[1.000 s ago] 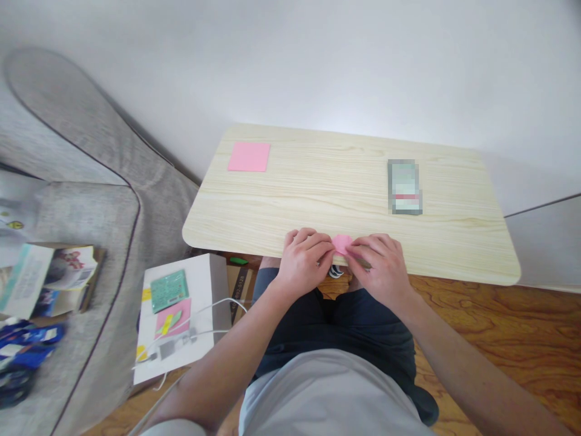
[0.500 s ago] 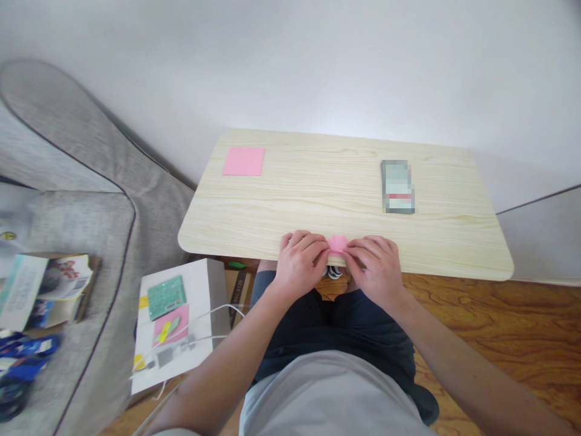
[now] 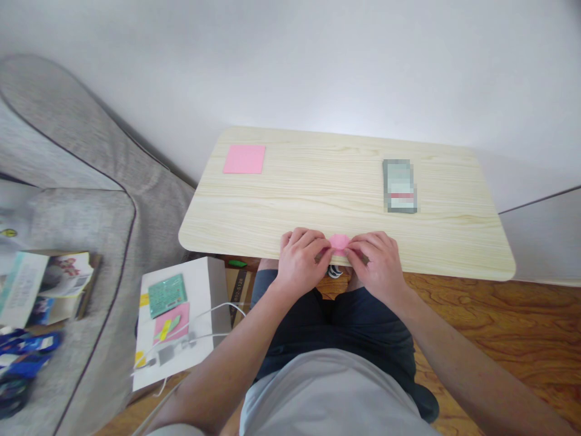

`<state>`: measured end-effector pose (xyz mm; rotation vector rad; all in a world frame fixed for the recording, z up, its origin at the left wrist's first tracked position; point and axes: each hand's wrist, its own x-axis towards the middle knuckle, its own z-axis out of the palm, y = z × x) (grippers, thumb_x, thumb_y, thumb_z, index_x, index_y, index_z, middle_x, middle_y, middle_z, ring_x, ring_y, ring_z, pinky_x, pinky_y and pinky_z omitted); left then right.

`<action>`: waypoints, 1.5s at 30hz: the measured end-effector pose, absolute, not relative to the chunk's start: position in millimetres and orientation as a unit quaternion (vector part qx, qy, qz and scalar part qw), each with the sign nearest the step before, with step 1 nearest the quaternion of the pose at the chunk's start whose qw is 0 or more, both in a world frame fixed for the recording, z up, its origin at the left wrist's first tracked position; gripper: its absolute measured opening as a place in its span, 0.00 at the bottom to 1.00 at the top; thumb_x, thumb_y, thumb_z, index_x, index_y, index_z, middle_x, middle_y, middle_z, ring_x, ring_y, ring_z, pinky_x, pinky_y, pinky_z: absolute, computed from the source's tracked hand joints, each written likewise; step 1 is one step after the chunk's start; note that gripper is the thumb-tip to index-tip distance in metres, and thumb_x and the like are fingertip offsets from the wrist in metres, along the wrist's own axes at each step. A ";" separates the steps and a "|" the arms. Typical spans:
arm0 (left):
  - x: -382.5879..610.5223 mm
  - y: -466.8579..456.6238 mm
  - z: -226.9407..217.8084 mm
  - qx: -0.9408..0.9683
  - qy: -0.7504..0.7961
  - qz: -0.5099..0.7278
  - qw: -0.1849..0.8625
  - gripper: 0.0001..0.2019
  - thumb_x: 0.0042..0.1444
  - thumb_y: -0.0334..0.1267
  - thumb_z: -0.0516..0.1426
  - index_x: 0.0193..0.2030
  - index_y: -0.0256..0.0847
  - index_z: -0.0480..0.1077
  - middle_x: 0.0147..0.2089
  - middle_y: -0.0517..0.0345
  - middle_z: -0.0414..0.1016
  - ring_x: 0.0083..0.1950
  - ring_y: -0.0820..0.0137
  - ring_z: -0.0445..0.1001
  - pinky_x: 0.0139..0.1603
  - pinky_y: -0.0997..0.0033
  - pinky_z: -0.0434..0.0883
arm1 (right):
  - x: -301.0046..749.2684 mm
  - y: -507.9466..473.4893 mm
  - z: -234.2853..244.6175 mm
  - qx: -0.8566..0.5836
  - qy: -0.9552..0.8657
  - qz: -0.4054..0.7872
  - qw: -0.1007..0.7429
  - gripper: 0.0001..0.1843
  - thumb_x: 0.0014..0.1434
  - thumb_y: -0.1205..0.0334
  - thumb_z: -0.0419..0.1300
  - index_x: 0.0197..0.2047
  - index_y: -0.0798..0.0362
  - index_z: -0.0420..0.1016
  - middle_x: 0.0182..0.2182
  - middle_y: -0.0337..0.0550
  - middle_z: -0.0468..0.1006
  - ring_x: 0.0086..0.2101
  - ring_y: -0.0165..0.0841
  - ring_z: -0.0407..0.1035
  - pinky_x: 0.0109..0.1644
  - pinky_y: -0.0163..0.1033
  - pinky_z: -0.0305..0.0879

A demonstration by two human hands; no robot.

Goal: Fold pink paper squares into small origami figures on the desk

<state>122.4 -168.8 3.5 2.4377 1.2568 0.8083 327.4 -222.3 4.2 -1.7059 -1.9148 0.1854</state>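
A small folded pink paper (image 3: 339, 241) lies at the near edge of the light wooden table (image 3: 318, 200). My left hand (image 3: 300, 260) pinches its left side with curled fingers. My right hand (image 3: 376, 264) pinches its right side, fingers pressed together on the paper. Most of the paper is hidden under my fingers. A pad of pink square paper (image 3: 244, 159) lies flat at the table's far left corner, well away from both hands.
A phone (image 3: 400, 186) lies on the table's far right. A grey sofa (image 3: 68, 200) stands to the left with boxes (image 3: 43, 284) on it. A white box (image 3: 177, 315) with a green board and cables sits on the wooden floor beside my left knee.
Both hands stay pinched on the pink paper at the table edge; the fingers shifted only slightly. The view moved a little.
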 end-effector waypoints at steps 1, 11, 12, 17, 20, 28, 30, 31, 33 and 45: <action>122.4 -168.5 3.5 0.844 0.436 0.279 0.140 0.07 0.67 0.44 0.59 0.42 0.49 0.80 0.50 0.59 0.83 0.55 0.61 0.74 0.58 0.53 0.63 | 326.4 -222.2 4.8 -0.639 -0.715 0.069 0.277 0.09 0.69 0.53 0.63 0.41 0.47 0.82 0.44 0.41 0.83 0.48 0.40 0.70 0.56 0.50 0.60; 121.0 -167.2 -0.3 0.846 0.430 0.283 0.139 0.08 0.68 0.43 0.59 0.42 0.50 0.81 0.49 0.58 0.83 0.54 0.61 0.73 0.58 0.53 0.63 | 320.0 -226.6 8.0 -0.649 -0.718 0.054 0.247 0.08 0.68 0.53 0.63 0.45 0.40 0.84 0.47 0.42 0.80 0.50 0.42 0.67 0.58 0.52 0.56; 121.1 -167.1 -0.6 0.846 0.429 0.284 0.140 0.08 0.68 0.43 0.59 0.42 0.49 0.81 0.49 0.59 0.83 0.54 0.61 0.73 0.58 0.53 0.63 | 319.7 -226.3 8.6 -0.649 -0.718 0.053 0.245 0.08 0.68 0.53 0.63 0.46 0.39 0.85 0.48 0.42 0.80 0.50 0.42 0.66 0.58 0.52 0.56; 121.5 -166.7 -0.6 0.846 0.424 0.289 0.142 0.07 0.68 0.42 0.59 0.42 0.49 0.80 0.49 0.60 0.83 0.55 0.62 0.73 0.58 0.53 0.63 | 317.1 -222.6 12.7 -0.660 -0.714 0.054 0.229 0.09 0.69 0.52 0.62 0.45 0.40 0.84 0.46 0.43 0.79 0.48 0.42 0.66 0.57 0.51 0.56; 122.1 -166.8 1.1 0.844 0.429 0.286 0.146 0.07 0.68 0.42 0.59 0.42 0.49 0.80 0.49 0.60 0.83 0.54 0.62 0.73 0.58 0.53 0.63 | 316.0 -220.0 14.3 -0.666 -0.709 0.057 0.226 0.08 0.69 0.52 0.62 0.44 0.41 0.84 0.44 0.43 0.79 0.48 0.42 0.65 0.57 0.51 0.56; 126.7 -167.4 9.0 0.836 0.453 0.261 0.166 0.07 0.67 0.41 0.59 0.41 0.48 0.79 0.48 0.56 0.81 0.54 0.60 0.72 0.57 0.53 0.64 | 316.6 -218.6 13.2 -0.669 -0.701 0.066 0.237 0.10 0.69 0.53 0.60 0.41 0.47 0.80 0.43 0.46 0.80 0.48 0.44 0.67 0.57 0.52 0.57; 127.5 -167.2 9.9 0.835 0.456 0.257 0.169 0.06 0.67 0.41 0.59 0.41 0.48 0.79 0.48 0.55 0.81 0.53 0.60 0.72 0.57 0.53 0.65 | 317.5 -218.6 11.5 -0.668 -0.695 0.073 0.257 0.09 0.69 0.54 0.60 0.41 0.47 0.80 0.43 0.45 0.81 0.47 0.43 0.68 0.57 0.52 0.58; 127.7 -167.0 10.1 0.834 0.457 0.256 0.171 0.06 0.67 0.41 0.59 0.41 0.48 0.79 0.48 0.55 0.81 0.53 0.60 0.72 0.56 0.53 0.65 | 318.3 -218.8 10.5 -0.667 -0.690 0.077 0.271 0.08 0.69 0.55 0.61 0.41 0.47 0.79 0.42 0.45 0.81 0.46 0.43 0.69 0.57 0.52 0.59; 127.8 -166.9 10.1 0.833 0.458 0.256 0.173 0.07 0.67 0.41 0.59 0.41 0.48 0.79 0.48 0.55 0.81 0.54 0.60 0.72 0.57 0.53 0.65 | 320.8 -219.5 8.3 -0.662 -0.683 0.087 0.296 0.06 0.68 0.56 0.62 0.42 0.47 0.79 0.41 0.44 0.82 0.45 0.42 0.70 0.57 0.51 0.60; 129.1 -166.7 9.7 0.826 0.469 0.258 0.175 0.05 0.66 0.41 0.60 0.40 0.48 0.78 0.48 0.56 0.80 0.54 0.60 0.72 0.56 0.52 0.65 | 340.3 -226.3 4.6 -0.683 -0.683 0.064 0.251 0.09 0.67 0.52 0.64 0.39 0.46 0.82 0.40 0.44 0.80 0.46 0.43 0.69 0.53 0.51 0.59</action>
